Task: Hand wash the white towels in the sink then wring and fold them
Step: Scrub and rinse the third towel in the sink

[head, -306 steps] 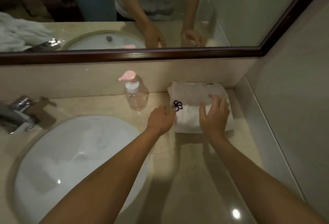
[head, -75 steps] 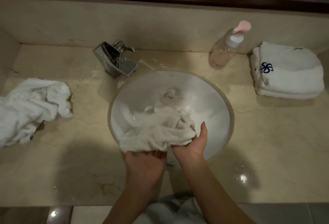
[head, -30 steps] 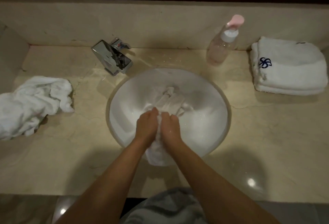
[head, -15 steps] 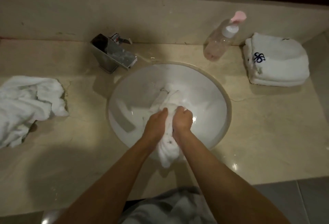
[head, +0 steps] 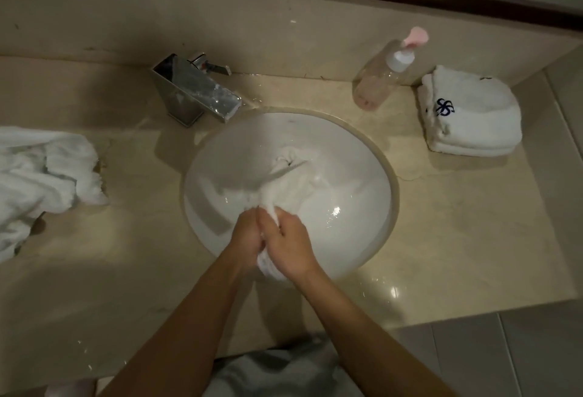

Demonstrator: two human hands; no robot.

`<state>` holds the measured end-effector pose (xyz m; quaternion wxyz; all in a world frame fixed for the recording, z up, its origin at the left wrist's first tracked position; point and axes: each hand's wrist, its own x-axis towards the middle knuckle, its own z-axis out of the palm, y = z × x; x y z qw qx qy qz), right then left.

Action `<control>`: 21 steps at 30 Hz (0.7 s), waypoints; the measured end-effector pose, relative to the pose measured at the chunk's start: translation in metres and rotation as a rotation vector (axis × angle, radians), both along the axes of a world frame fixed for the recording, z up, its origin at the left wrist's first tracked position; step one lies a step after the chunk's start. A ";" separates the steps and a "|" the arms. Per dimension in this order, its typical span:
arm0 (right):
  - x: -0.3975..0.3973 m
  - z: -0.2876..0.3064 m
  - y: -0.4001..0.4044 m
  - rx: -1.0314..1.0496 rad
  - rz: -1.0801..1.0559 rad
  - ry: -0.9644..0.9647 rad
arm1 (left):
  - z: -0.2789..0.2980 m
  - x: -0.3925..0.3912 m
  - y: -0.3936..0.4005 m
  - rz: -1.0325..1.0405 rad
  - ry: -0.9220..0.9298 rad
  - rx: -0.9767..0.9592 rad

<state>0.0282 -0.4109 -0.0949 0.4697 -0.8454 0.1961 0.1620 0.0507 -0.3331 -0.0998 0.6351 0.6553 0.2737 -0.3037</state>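
Note:
A wet white towel (head: pixel 285 182) lies bunched in the round white sink (head: pixel 375 176). Its near end is squeezed between both hands over the front of the basin. My left hand (head: pixel 247 237) and my right hand (head: pixel 291 243) press together, each gripping the towel, with a fold of cloth showing below them. A folded white towel (head: pixel 470 119) with a dark blue logo sits on the counter at the right. A crumpled white towel (head: pixel 41 179) lies on the counter at the left.
A chrome faucet (head: pixel 195 90) stands behind the sink at the left. A clear soap pump bottle (head: pixel 385 78) with a pink top stands beside the folded towel. The beige marble counter (head: pixel 457 239) is wet near the basin. A mirror frame runs along the top.
Ten seconds ago both hands rested on the folded towel at the right. Since then they have gathered the sink towel and now squeeze it closer to the basin's front.

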 end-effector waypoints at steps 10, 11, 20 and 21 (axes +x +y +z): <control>0.025 -0.014 -0.011 0.184 -0.273 0.045 | -0.001 0.011 -0.003 -0.182 -0.153 0.185; 0.030 -0.015 -0.016 0.213 -0.350 0.085 | 0.000 0.007 -0.005 -0.131 -0.140 0.151; 0.050 -0.022 -0.016 -0.035 -0.266 0.135 | -0.003 -0.002 -0.012 -0.025 -0.097 0.058; 0.050 -0.023 -0.016 -0.005 -0.284 0.154 | -0.005 0.002 -0.012 -0.038 -0.117 0.118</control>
